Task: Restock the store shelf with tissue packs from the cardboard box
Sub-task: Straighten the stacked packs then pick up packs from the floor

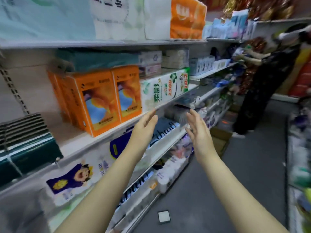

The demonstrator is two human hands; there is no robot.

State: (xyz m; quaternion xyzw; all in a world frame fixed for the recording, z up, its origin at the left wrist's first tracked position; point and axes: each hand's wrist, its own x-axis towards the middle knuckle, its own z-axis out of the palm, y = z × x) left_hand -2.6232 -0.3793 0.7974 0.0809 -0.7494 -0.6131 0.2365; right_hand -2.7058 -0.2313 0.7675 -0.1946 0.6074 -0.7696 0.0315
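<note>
Head view, blurred by motion.

Hands: 2. The left hand (144, 125) and right hand (196, 132) are both empty, fingers straight and loosely spread, palms facing each other and apart, in front of the shelf (70, 140).

Orange tissue packs (107, 100) stand on the shelf at 10 o'clock of the left hand. Two front faces show, with more edges behind toward 9 o'clock; total unclear.

Green-and-white pack (165, 88): 1, just beside the orange ones at 3 o'clock.

Cardboard box (218, 142): 1, on the floor at 4 o'clock of the right hand, contents hidden.

Judgement: partway. Packs are shelved, but bare board remains at 9 o'clock of the orange row, so another fetch from the box seems due.

Other person (262, 91): 1, at 2 o'clock.
</note>
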